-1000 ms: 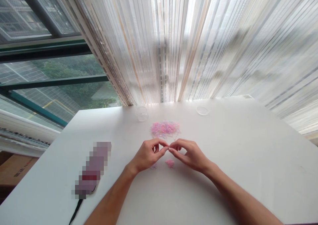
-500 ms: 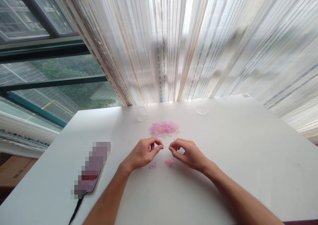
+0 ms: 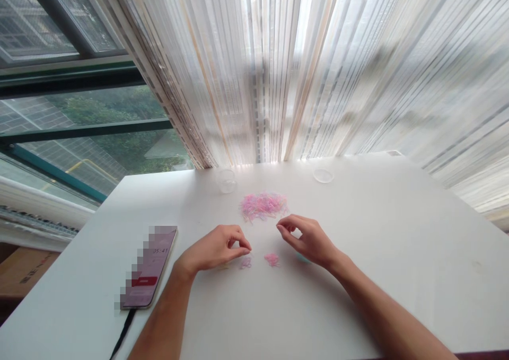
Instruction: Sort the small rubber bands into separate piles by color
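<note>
My left hand [image 3: 226, 246] is pinched closed just above a small lilac pile [image 3: 246, 262]; a faint, thin bit, apparently a small rubber band, shows at its fingertips. Thumb and forefinger of my right hand [image 3: 304, 238] are also pressed together, close to the near right edge of the big heap of pink and pastel rubber bands [image 3: 263, 206]; whether they hold anything is too small to see. Between the hands, a small pink pile [image 3: 272, 259] lies on the white table. Something teal [image 3: 303, 257] peeks out under my right hand, mostly hidden.
A clear round container [image 3: 227, 182] stands at the back of the table, and a clear shallow lid [image 3: 323, 175] lies to its right. On the left lies a phone [image 3: 153, 275] with a black cable [image 3: 122, 334]. A striped curtain [image 3: 262, 73] hangs along the far edge.
My hands were together at the fingertips, then parted with a thin strand between them. My left hand has moved left and nearer to the lilac pile; my right has shifted slightly right.
</note>
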Action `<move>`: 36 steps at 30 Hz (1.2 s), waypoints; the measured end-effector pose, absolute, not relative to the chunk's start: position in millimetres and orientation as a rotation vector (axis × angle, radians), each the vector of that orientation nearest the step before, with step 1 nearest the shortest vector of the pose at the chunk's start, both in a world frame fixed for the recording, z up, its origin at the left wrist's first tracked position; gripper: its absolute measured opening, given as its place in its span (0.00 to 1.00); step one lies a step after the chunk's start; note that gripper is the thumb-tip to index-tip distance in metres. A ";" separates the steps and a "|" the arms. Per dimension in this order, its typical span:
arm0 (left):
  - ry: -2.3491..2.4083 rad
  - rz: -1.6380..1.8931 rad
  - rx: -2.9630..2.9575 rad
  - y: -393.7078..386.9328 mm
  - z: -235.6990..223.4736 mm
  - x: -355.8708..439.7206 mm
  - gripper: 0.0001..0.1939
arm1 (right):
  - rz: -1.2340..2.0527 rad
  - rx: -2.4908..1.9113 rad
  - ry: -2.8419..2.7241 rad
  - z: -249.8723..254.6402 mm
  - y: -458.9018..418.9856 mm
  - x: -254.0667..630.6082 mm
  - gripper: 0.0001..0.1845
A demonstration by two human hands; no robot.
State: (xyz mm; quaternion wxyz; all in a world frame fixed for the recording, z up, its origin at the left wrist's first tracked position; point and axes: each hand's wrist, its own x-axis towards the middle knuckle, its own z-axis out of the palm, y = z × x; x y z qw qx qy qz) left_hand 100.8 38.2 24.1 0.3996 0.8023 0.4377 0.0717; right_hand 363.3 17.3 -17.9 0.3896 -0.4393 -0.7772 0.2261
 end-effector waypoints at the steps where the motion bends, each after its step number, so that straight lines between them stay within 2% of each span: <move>1: 1.109 0.161 2.032 38.1 24.2 100.1 0.09 | 0.573 -1.116 -1.976 -17.7 17.2 363.3 0.07; 7: 1.119 0.060 2.031 37.0 23.4 96.0 0.09 | 0.554 -1.121 -1.987 -17.6 17.3 363.8 0.08; 19: 1.099 0.103 2.067 36.6 18.7 94.9 0.10 | 0.557 -1.139 -1.999 -16.9 17.6 364.1 0.09; 28: 1.427 0.522 2.207 49.8 4.8 106.3 0.14 | 0.534 -1.161 -1.991 -16.0 19.4 367.5 0.09; 36: 1.426 0.385 2.486 51.0 -5.5 122.9 0.10 | 0.541 -1.135 -1.985 -15.2 19.0 367.1 0.08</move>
